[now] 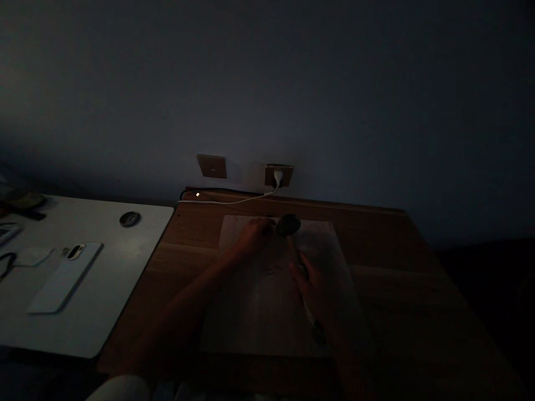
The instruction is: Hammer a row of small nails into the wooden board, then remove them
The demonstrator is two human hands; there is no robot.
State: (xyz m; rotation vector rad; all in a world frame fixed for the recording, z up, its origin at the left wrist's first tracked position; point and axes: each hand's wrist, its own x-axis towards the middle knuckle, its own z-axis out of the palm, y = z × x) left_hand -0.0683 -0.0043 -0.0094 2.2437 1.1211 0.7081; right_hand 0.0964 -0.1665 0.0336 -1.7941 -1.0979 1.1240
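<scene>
The scene is very dark. My right hand (pixel 307 278) is wrapped around the handle of a mallet-like tool with a dark round head (pixel 288 225). Its handle slants down to a dark lower end, over the right part of a pale board (pixel 246 328). My left hand (pixel 256 233) rests at the board's far side, just left of the tool's head. Its fingers are curled together, and whatever they may pinch is too dim to make out. Between my hands lie a few tiny shiny pieces (pixel 270 273), too small to name.
The board lies on a wooden table (pixel 397 301) against a wall. A white plug (pixel 278 177) sits in a wall socket, its cable running left along the table's back. On the white table (pixel 108 289) at left are a phone (pixel 62 284) and a round dark ring-shaped object (pixel 130 219).
</scene>
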